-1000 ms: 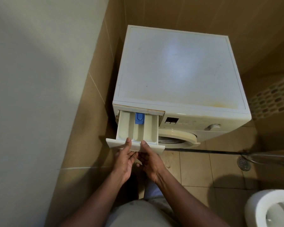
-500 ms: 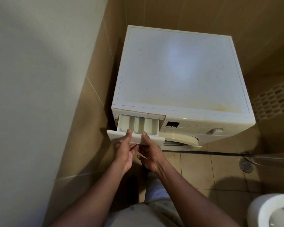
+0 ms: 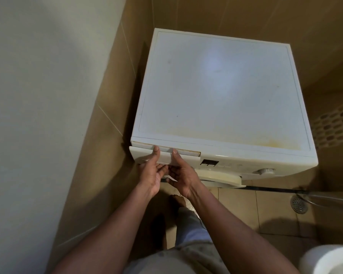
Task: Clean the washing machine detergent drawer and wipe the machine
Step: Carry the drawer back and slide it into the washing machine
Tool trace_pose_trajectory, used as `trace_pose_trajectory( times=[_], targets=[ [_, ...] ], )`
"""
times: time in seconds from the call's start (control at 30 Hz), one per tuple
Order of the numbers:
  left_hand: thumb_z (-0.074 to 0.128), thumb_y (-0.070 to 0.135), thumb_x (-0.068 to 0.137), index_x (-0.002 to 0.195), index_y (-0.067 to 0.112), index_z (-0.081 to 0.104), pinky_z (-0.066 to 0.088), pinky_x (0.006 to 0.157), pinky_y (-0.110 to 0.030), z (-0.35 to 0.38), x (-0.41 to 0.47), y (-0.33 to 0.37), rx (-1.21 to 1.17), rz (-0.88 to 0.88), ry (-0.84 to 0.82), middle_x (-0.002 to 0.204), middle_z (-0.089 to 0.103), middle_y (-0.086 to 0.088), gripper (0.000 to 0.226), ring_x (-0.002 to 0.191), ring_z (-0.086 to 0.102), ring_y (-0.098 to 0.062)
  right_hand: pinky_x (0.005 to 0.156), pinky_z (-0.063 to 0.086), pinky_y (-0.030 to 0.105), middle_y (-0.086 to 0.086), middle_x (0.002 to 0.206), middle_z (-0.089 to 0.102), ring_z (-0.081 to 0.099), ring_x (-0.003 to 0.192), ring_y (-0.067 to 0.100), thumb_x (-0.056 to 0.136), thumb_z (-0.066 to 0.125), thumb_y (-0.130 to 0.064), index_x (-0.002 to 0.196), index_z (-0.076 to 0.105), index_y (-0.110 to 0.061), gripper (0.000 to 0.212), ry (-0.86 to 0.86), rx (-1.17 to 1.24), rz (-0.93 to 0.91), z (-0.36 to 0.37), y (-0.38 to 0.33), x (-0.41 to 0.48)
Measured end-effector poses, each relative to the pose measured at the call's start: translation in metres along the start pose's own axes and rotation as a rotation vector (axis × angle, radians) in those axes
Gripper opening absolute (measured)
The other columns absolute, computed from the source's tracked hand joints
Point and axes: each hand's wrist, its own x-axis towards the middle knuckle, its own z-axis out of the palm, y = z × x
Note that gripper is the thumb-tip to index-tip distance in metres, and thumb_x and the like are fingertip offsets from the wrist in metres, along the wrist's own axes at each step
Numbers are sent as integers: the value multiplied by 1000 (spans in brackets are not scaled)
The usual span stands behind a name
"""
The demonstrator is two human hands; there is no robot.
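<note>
- The detergent drawer (image 3: 166,157) is sitting far deeper in the washing machine (image 3: 222,91) than a second ago. Its open compartments and blue insert are no longer showing, and only a thin gap is remaining between its front panel and the machine's front.
- The left hand (image 3: 150,172) is gripping that panel at the machine's front left corner, with the thumb lying over the top edge and the fingers curling up under the lower edge.
- The right hand (image 3: 183,175) is pinching the panel the same way, just beside the left.
- A small pale sliver is showing between the two palms; I cannot tell what it is.
- Further right along the machine's front, the display (image 3: 209,162), the door (image 3: 220,177) and the dial (image 3: 264,171) are sitting untouched.
- On the machine's top, a yellowish stain (image 3: 265,142) is running along the front right edge, so the wiping is probably still waiting.
- The likeliest mishap is the fingers under the panel getting nipped against the machine's front if the last push is coming fast.
- Two thumbs pressing unevenly could also be skewing the drawer in its slot and jamming it short of flush.
- Whether the drawer is going back clean is hidden now, so any residue would be getting shut inside the machine.
</note>
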Motion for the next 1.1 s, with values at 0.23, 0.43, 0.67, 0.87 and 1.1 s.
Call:
trace_pose_trajectory(
  times=[0.23,0.43,0.67,0.87,1.1],
  targets=[
    [67,29,94,126,11,59,60,79,-34,10,13,5,-28,16,21,119,70,-16,38,101,73,-25,92,50,44,14,114,73,66,109,26,58,82,-62,110,72,-10,74,41,-25,25,0,-9,16],
    [66,28,95,120,13,60,61,68,-29,10,12,6,-25,29,-5,111,72,-13,30,88,76,-20,90,54,43,13,111,74,69,105,23,58,83,-62,113,70,-7,79,37,-29,9,0,-9,15],
    [61,56,90,115,26,60,56,84,-37,0,4,11,331,41,-22,103,62,-2,39,97,63,-22,90,52,41,7,103,73,70,94,19,68,66,-78,105,66,-15,73,144,-300,-99,2,-9,-3],
    [33,58,102,127,14,60,50,66,-31,-11,-20,4,1302,339,4,107,66,-8,57,88,63,-20,77,54,40,3,82,70,65,78,22,77,43,-85,86,69,-11,79,350,-787,-330,1,-8,-28],
    [46,37,103,139,19,49,50,91,-32,5,-69,-12,1921,880,-291,128,58,0,40,112,57,-15,78,52,37,5,107,70,64,95,23,90,33,-75,117,62,-16,71,569,-1201,-459,-51,15,-89]
  ],
)
